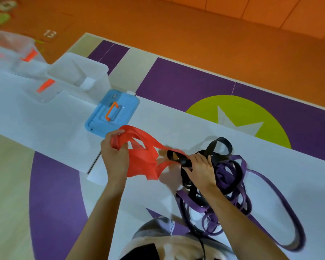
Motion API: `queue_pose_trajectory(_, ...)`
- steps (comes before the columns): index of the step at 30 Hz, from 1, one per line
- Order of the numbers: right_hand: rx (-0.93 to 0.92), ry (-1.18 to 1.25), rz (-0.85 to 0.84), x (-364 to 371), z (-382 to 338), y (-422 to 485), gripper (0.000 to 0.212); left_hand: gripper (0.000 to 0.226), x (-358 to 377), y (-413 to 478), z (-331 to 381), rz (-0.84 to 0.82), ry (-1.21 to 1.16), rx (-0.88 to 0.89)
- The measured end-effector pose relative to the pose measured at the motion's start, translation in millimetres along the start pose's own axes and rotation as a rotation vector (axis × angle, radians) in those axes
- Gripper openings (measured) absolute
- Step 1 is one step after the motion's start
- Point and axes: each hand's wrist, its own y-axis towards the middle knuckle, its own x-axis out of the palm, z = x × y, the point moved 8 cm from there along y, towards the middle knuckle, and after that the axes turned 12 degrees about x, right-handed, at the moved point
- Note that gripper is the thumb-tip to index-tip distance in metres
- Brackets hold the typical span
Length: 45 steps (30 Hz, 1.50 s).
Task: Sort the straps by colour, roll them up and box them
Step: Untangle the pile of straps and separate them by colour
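- The red straps (143,162) are flat, smooth, rubbery bands bunched into wide overlapping loops. They lie just in front of the blue lid (101,121), partly lifted off the white table (45,121).
- To the right of the blue lid and well apart from it, black straps (185,162) and purple straps (281,197) form one tangled heap of narrower loops. One long purple loop trails out towards the table's near edge.
- A red band stretches from the bunch into the heap, passing under a black loop.
- The left hand (114,152) is just in front of the blue lid, knuckles up, with its fingers curled tightly round the gathered red loops.
- The right hand (199,167) is at the near-left edge of the heap. It pinches a thick black loop between thumb and bent fingers, and its forearm crosses over the purple coils.
- Both forearms are bare and reach forward from the bottom of the view.
- The blue lid is a rounded rectangle of moulded plastic with an orange handle.
- A clear plastic box (99,72) stands open just behind the lid.
- Beyond the table lies a purple floor mat (186,81) with a green circle and a pale star.
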Motion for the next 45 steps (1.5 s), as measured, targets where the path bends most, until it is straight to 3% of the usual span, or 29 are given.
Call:
queue_pose_trajectory(5,0.028,0.247,0.148,-42,36,-17,0.053,0.051,10,-4,-4,0.037,-0.024,-0.015)
queue_pose_trajectory(10,0.157,0.342,0.169,-64,72,-37,0.037,0.05,19,-4,-2,0.032,-0.042,0.016)
queue_pose_trajectory(14,0.331,0.268,0.201,-74,116,-58,0.066,0.047,14,-1,5,0.06,-0.035,0.091)
queue_pose_trajectory(17,0.337,0.189,0.085,-53,139,-76,0.056,0.043,-3,10,7,0.155,-0.064,0.12)
queue_pose_trajectory(20,0.414,0.212,-0.068,-25,159,-84,0.044,0.045,-13,25,18,0.143,-0.044,0.218)
queue_pose_trajectory(26,0.44,0.227,-0.196,-2,154,-86,0.054,0.044,12,32,35,-0.038,0.035,0.389)
queue_pose_trajectory(30,0.481,0.262,-0.212,4,152,-94,0.062,0.052,85,14,-16,-0.443,0.363,0.454)
queue_pose_trajectory(32,0.476,0.281,-0.212,7,151,-99,0.058,0.064,114,-5,-59,-0.653,0.43,0.409)
queue_pose_trajectory(35,0.47,0.315,-0.237,3,147,-102,0.056,0.074,131,-30,-111,-0.811,0.517,0.284)
queue_pose_trajectory(40,0.459,0.404,-0.292,5,147,-105,0.072,0.076,128,-40,-133,-0.77,0.874,0.337)
queue_pose_trajectory(45,0.5,0.418,-0.24,0,147,-116,0.08,0.094,127,-55,-118,-0.723,1.048,0.43)
